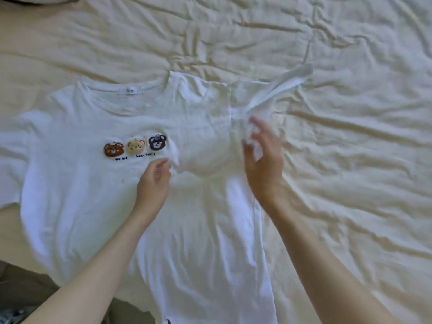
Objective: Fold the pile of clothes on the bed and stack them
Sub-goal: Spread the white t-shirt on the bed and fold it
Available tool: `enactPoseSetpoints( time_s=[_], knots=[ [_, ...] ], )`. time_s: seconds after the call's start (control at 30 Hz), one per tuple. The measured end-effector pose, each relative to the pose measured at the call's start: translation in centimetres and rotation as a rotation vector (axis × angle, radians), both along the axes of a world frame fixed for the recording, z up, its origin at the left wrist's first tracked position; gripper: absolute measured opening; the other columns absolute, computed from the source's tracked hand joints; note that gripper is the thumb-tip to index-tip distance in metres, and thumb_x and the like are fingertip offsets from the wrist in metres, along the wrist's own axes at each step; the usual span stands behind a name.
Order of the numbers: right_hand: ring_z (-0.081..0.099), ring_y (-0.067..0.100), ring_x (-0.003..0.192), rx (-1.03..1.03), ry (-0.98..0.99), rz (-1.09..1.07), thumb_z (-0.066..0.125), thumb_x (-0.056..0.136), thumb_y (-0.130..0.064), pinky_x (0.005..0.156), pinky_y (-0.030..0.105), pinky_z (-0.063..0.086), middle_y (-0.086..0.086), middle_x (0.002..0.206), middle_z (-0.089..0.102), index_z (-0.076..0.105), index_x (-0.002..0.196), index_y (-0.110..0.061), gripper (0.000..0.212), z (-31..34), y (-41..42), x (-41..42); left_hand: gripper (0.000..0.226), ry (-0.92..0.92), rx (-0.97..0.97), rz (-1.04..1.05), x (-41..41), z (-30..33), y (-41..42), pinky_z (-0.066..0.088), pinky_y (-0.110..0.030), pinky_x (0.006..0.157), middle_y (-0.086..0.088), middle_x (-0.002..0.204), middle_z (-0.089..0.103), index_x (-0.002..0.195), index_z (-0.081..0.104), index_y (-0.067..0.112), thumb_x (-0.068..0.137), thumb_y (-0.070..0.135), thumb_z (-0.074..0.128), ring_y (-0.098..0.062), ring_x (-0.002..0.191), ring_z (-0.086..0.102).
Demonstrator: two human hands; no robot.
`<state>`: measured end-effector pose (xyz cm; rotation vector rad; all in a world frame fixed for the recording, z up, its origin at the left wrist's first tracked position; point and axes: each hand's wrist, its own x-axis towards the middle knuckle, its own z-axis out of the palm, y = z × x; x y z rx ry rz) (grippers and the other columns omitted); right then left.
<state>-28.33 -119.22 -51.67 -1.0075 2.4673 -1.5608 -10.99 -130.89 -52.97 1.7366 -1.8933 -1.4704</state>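
While the white T-shirt (88, 183) lies front side up across the left and centre of the frame, its collar toward the top, both hands work on its right-hand part. It rests on the bed's cream sheet (350, 160), which is heavily creased and fills the upper and right areas of the frame. Three bear patches (135, 146) with small lettering under them sit on the chest, left of centre. The left hand (154, 181), just below and right of the patches, has its fingers curled around a pinch of the fabric, pulling up a small ridge. The right hand (261, 160), right of centre, grips a bunched fold of the shirt's cloth between fingers and thumb; its outline is blurred. Above that hand, the right sleeve (280, 87) stands lifted and twisted toward the upper right. At the lower left edge, a strip of brown floor (23, 288) shows beyond the bed.
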Motion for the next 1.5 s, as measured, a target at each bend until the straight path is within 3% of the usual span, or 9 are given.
enactPoseSetpoints(
  time_s=[0.1, 0.2, 0.3, 0.5, 0.63, 0.87, 1.03, 1.27, 1.5],
  knots=[
    [0.059, 0.038, 0.112, 0.255, 0.160, 0.516, 0.063, 0.073, 0.012, 0.097, 0.045, 0.042, 0.019, 0.114, 0.066, 0.068, 0.084, 0.004, 0.015, -1.7, 1.4, 2.8, 0.020, 0.197, 0.172, 0.310, -1.7, 1.1, -2.9, 0.047, -0.027, 0.071, -0.009, 0.110, 0.061, 0.105, 0.053, 0.015, 0.100, 0.028, 0.037, -0.014, 0.082, 0.061],
    [0.057, 0.036, 0.116, 0.489, 0.199, 0.741, 0.071, 0.075, -0.002, 0.102, 0.054, 0.036, 0.014, 0.119, 0.065, 0.068, 0.083, -0.002, 0.008, -3.6, 3.1, 4.4, 0.040, 0.213, 0.268, 0.307, -4.2, 1.4, -6.0, 0.048, -0.028, 0.072, -0.004, 0.114, 0.057, 0.124, 0.046, 0.015, 0.100, 0.042, 0.029, -0.013, 0.089, 0.061],
    [0.060, 0.030, 0.113, 0.476, 0.256, 0.723, 0.077, 0.075, -0.019, 0.098, 0.051, 0.043, 0.011, 0.117, 0.066, 0.070, 0.089, -0.006, 0.020, -4.3, 3.8, 4.1, 0.056, 0.073, 0.167, 0.049, -7.1, 1.0, -8.1, 0.044, -0.030, 0.083, 0.002, 0.123, 0.052, 0.137, 0.040, 0.016, 0.096, 0.054, 0.032, -0.011, 0.098, 0.057],
    [0.051, 0.030, 0.124, 0.485, 0.281, 0.446, 0.074, 0.079, -0.019, 0.102, 0.048, 0.041, 0.013, 0.131, 0.056, 0.064, 0.116, -0.006, 0.041, -4.5, 3.8, 1.9, 0.048, -0.171, 0.085, -0.283, -12.8, -1.1, -9.2, 0.043, -0.033, 0.096, -0.009, 0.119, 0.060, 0.114, 0.061, 0.007, 0.089, 0.048, 0.056, -0.026, 0.118, 0.053],
    [0.043, 0.032, 0.131, 0.561, 0.371, 0.489, 0.071, 0.081, -0.024, 0.103, 0.053, 0.038, 0.015, 0.139, 0.048, 0.060, 0.124, -0.009, 0.047, -5.2, 3.8, 1.3, 0.014, -0.032, 0.042, -0.243, -15.8, -2.2, -9.3, 0.041, -0.015, 0.068, 0.006, 0.077, 0.056, 0.084, 0.062, 0.012, 0.091, 0.025, 0.060, -0.011, 0.083, 0.054],
    [0.051, 0.024, 0.125, 0.486, 0.542, 0.617, 0.067, 0.082, -0.027, 0.101, 0.052, 0.041, 0.005, 0.130, 0.059, 0.071, 0.106, -0.017, 0.026, -6.5, 3.7, 1.9, 0.009, 0.040, -0.235, -0.439, -19.1, -2.9, -9.6, 0.035, -0.005, 0.064, 0.010, 0.079, 0.056, 0.091, 0.061, 0.016, 0.089, 0.025, 0.061, -0.003, 0.074, 0.050],
    [0.051, 0.025, 0.125, 0.518, 0.615, 0.620, 0.072, 0.078, -0.016, 0.105, 0.053, 0.035, 0.008, 0.124, 0.062, 0.071, 0.096, -0.014, 0.017, -6.7, 4.1, 3.0, 0.029, -0.183, -0.394, -0.459, -13.4, -4.0, -10.0, 0.040, -0.027, 0.072, 0.006, 0.082, 0.058, 0.091, 0.059, 0.017, 0.093, 0.044, 0.049, -0.012, 0.078, 0.052],
    [0.057, 0.025, 0.118, 0.337, 0.555, 0.660, 0.069, 0.079, -0.005, 0.100, 0.047, 0.044, 0.008, 0.116, 0.067, 0.069, 0.075, -0.011, 0.007, -6.2, 3.4, 3.6, 0.026, -0.339, -0.567, -0.604, -6.4, -4.2, -11.3, 0.035, -0.033, 0.061, -0.002, 0.070, 0.052, 0.086, 0.052, 0.010, 0.096, 0.034, 0.048, -0.030, 0.073, 0.054],
    [0.046, 0.022, 0.129, 0.810, 0.507, 0.837, 0.056, 0.082, -0.052, 0.102, 0.053, 0.039, 0.002, 0.137, 0.052, 0.060, 0.126, -0.020, 0.055, -4.7, 4.5, 5.3, 0.056, -0.468, -0.700, -0.766, -3.7, -4.4, -10.3, 0.036, -0.043, 0.087, -0.012, 0.129, 0.048, 0.136, 0.042, 0.013, 0.090, 0.041, 0.055, -0.033, 0.115, 0.046]
  ],
)
